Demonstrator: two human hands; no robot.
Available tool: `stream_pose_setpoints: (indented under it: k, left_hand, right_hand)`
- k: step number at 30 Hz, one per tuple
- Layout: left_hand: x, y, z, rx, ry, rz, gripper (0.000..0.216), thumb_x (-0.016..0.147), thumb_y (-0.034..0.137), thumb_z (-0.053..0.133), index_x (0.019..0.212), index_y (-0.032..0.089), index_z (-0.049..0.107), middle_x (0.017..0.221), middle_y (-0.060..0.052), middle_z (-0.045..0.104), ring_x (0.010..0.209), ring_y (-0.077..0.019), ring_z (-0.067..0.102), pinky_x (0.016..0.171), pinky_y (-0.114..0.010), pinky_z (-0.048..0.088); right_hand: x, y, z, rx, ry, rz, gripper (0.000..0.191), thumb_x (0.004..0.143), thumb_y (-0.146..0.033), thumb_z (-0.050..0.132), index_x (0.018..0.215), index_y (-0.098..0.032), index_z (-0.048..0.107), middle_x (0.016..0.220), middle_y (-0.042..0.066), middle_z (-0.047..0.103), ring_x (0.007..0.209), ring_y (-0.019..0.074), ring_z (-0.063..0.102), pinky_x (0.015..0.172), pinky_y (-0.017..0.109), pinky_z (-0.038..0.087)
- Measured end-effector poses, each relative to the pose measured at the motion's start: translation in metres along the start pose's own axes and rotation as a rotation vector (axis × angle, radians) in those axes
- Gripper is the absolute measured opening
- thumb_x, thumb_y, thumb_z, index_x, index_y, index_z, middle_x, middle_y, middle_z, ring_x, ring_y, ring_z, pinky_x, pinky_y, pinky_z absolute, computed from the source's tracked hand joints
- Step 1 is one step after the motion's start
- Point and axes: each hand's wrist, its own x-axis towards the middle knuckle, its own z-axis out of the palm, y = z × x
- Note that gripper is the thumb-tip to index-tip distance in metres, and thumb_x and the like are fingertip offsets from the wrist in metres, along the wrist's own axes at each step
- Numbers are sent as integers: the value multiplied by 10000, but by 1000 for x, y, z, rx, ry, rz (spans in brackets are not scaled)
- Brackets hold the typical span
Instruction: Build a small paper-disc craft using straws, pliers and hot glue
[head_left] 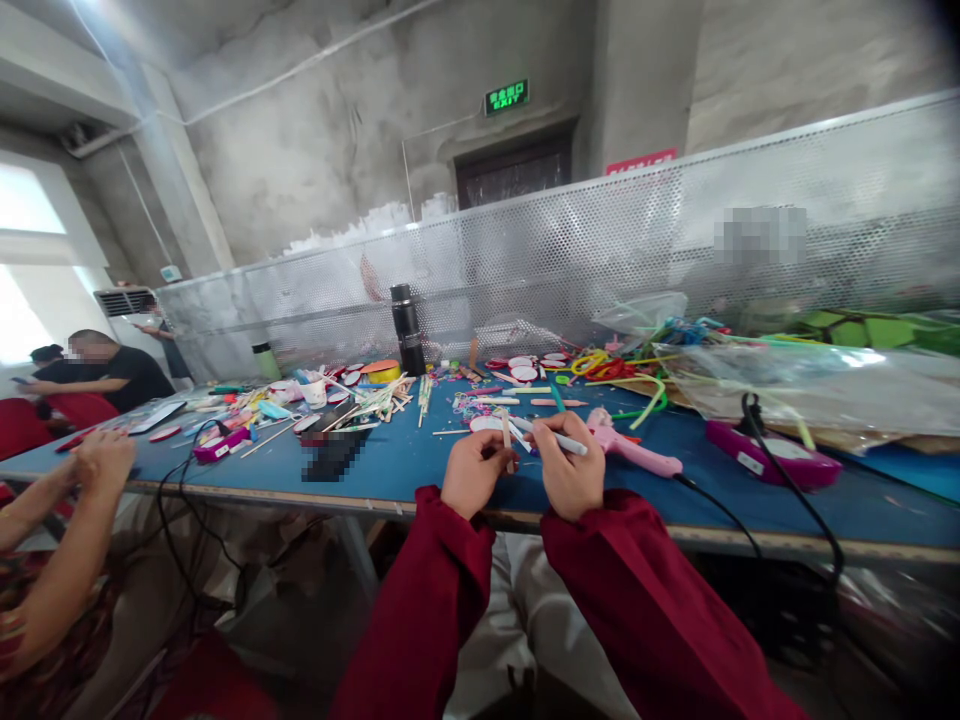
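My left hand (472,474) is closed, with a flat wooden craft stick (507,436) upright between thumb and fingers. In my right hand (576,474) a white marker pen (568,440) is gripped, slanting toward the left hand; whether its tip touches the stick is too small to tell. Both hands are close together above the table's front edge. Just right of my right hand lies a pink hot glue gun (641,452) with a black cord. Beyond the fingers are white discs with red rims (523,372), several loose sticks and a brown pencil-like stick (559,403).
A black thermos (407,330) stands by the perforated metal screen (555,270). Purple power strips (776,455) with black cables lie right and left. Coloured pipe cleaners (600,365) and clear plastic bags (795,385) cover the back right. At left, another person's hands (105,460) rest at the table edge.
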Motion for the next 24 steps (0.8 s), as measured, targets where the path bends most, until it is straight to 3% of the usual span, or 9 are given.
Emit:
stream_pose_setpoints:
  k: [12, 24]
  left_hand:
    - [0, -1, 0, -9, 1, -12, 152, 803, 263, 639, 893, 153, 692, 718, -23, 678, 626, -135, 598, 604, -232, 478]
    - [1, -4, 0, 9, 2, -4, 158, 805, 260, 635, 904, 156, 699, 739, -26, 689, 633, -137, 608, 615, -236, 488]
  right_hand:
    - [-1, 2, 1, 17, 54, 29, 177, 868, -332, 588, 724, -229, 595, 663, -20, 651, 624, 179, 604, 614, 323, 453]
    - [0, 0, 0, 6, 14, -4, 186, 873, -329, 576, 717, -231, 601, 665, -18, 653, 629, 176, 595, 613, 323, 453]
